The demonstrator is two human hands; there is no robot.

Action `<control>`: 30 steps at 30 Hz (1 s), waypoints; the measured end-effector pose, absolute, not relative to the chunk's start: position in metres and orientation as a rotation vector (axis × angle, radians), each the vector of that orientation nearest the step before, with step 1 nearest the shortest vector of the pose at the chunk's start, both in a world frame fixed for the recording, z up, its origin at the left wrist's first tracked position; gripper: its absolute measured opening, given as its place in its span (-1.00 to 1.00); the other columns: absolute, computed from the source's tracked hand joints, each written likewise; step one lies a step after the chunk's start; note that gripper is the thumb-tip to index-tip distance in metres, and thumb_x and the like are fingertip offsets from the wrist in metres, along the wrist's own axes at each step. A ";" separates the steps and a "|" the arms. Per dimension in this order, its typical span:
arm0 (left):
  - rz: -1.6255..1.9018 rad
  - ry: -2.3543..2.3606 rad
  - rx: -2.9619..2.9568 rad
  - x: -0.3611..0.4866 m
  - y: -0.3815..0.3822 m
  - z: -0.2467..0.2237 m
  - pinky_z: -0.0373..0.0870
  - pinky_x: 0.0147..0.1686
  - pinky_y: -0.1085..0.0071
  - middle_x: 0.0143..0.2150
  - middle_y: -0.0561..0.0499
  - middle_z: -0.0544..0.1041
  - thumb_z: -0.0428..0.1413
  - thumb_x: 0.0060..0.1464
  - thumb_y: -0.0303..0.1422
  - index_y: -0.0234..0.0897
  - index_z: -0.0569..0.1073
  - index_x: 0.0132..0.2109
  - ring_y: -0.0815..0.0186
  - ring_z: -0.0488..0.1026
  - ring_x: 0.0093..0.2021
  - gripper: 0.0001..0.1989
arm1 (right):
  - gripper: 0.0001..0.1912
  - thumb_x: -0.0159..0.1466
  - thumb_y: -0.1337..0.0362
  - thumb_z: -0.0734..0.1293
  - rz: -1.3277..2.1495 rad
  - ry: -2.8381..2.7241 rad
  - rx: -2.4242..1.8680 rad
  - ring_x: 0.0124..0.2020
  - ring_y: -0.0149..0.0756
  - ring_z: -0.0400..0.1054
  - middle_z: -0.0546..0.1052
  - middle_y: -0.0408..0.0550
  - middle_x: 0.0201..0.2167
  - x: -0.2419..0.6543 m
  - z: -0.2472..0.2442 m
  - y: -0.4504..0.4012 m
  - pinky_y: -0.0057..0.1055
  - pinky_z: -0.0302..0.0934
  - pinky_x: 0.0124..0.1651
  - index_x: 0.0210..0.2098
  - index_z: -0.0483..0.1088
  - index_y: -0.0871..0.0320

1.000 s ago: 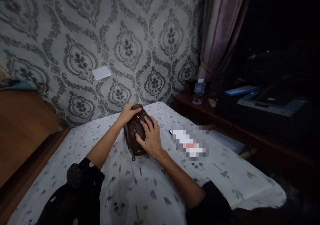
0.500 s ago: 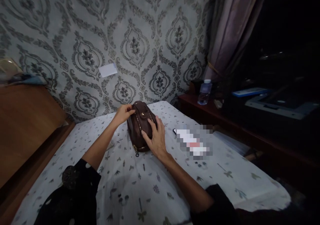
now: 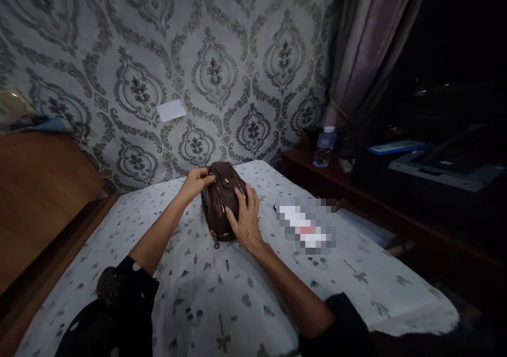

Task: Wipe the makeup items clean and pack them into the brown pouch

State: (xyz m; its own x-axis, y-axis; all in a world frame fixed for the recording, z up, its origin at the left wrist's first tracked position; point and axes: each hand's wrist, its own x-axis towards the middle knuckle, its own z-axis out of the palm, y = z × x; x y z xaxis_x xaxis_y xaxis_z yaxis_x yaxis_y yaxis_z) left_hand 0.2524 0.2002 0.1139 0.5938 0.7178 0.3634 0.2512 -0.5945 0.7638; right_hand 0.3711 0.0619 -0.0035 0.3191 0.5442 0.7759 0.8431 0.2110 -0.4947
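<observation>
A dark brown leather handbag [image 3: 226,196] with gold-coloured zippers and a small round clasp lies on the white patterned bedding [image 3: 214,304]. At its far left edge is my left hand [image 3: 195,182], thumb and fingers pinched together at the upper end of a zipper. The zipper's pull is hidden by those fingers. My right hand [image 3: 247,217] rests on the near right side of the bag with its fingers spread and its thumb close to the same zipper. Gold hardware and a small ring hang from the bag's near end.
Right of the bag lies a phone-like object [image 3: 304,227], mostly blurred out. A clear bottle [image 3: 325,147] stands on a dark red ledge [image 3: 293,159] beside the curtain [image 3: 364,45]. A wooden board [image 3: 47,182] borders the left side. A white card [image 3: 171,110] is on the patterned wall.
Hardly anything differs. Both hands keep their places on the bag, with only a slight shift of the fingers.
</observation>
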 end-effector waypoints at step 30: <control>0.892 0.955 2.591 0.312 0.165 0.135 0.05 -0.45 0.41 -0.60 0.12 0.32 0.16 0.06 -0.32 -0.25 0.45 -0.51 0.33 0.24 -0.48 -0.79 | -0.46 0.37 0.13 0.20 -0.369 -1.324 -1.445 0.41 0.10 -0.13 0.04 0.23 0.39 0.373 -0.011 0.054 0.22 0.04 0.32 0.29 0.18 0.17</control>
State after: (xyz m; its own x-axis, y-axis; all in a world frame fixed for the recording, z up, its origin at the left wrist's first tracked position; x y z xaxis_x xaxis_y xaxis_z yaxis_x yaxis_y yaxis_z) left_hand 0.3122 0.1653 0.1354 0.6005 0.6522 0.4626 0.5060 -0.7579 0.4118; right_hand 0.3726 0.0539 -0.0111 0.3295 0.5101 0.7945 0.8474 0.2113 -0.4871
